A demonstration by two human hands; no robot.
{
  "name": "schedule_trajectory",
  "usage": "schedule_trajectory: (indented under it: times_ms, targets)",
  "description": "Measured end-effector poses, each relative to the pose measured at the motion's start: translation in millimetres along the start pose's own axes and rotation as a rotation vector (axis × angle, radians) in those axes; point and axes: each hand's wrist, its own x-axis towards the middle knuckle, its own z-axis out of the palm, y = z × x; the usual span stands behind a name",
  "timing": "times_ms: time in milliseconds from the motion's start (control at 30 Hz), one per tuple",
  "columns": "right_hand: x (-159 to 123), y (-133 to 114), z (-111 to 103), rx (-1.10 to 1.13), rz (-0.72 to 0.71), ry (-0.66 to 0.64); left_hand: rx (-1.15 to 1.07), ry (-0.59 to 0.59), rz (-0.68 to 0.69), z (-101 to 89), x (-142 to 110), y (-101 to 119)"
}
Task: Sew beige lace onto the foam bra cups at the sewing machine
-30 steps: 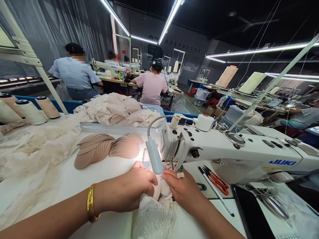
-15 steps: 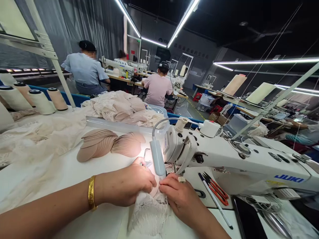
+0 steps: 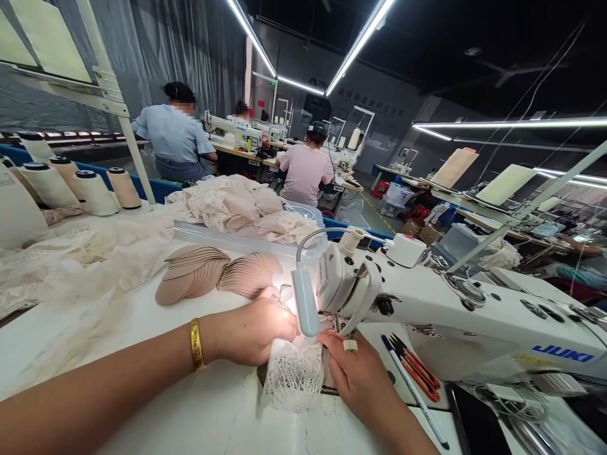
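My left hand (image 3: 256, 328), with a gold bangle on the wrist, grips the left side of a white lace piece (image 3: 294, 373) at the needle of a white JUKI sewing machine (image 3: 455, 309). On the lace's right edge, just under the machine head, my right hand (image 3: 360, 373) presses flat with its fingers. The machine's small lamp (image 3: 305, 308) shines on the spot between my hands and hides the needle. Fanned stacks of beige cup pads (image 3: 213, 275) lie just beyond my left hand.
Red snips and a pen (image 3: 417, 373) lie right of the machine base, with a dark phone (image 3: 478, 423) nearer me. Lace heaps (image 3: 237, 208) and thread cones (image 3: 95, 189) crowd the back left. Other workers sit at machines behind, backs turned.
The lace has fed away from me under the machine head and both hands followed it forward. The view shifted to the right.
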Motion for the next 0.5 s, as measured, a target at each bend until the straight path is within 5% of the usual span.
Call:
schedule_trajectory:
  times_ms: [200, 500]
  targets:
    - [6.0, 0.5, 2.3, 0.063, 0.112, 0.019, 0.002, -0.039, -0.027, -0.5, -0.5, -0.3]
    - [1.4, -5.6, -1.4, 0.045, 0.005, 0.096, -0.052, -0.086, -0.029, -5.2, -5.9, 2.5]
